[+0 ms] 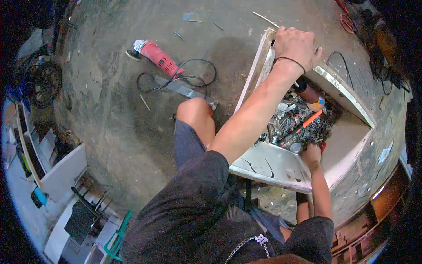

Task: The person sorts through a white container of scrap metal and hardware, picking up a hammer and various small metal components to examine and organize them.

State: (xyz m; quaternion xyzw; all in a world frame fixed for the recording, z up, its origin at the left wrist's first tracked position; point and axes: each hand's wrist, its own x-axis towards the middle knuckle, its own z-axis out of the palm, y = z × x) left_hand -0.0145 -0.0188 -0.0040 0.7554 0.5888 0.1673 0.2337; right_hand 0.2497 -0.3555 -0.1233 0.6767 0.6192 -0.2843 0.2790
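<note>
A white-edged wooden box [281,163] sits tilted in front of me, with a heap of screws and metal bits [281,123] gathered inside. My left hand [297,44] is closed over its far corner, the fingers wrapped round the rim. Inside the near side of the box, my right hand [312,155] reaches down into the heap; its fingertips are hidden, and I cannot tell whether they hold anything. Close by it are a round clear lid-like piece [296,147] and an orange strip-shaped tool [312,118]. A dark cylinder with a yellow and blue end [316,104] lies farther back.
A red angle grinder [161,59] with a black cord rests on the concrete floor at the left, beside a flat metal strip [180,89]. Thin rods lie scattered around. A spoked wheel [46,83] and a green chair frame [117,240] stand farther left.
</note>
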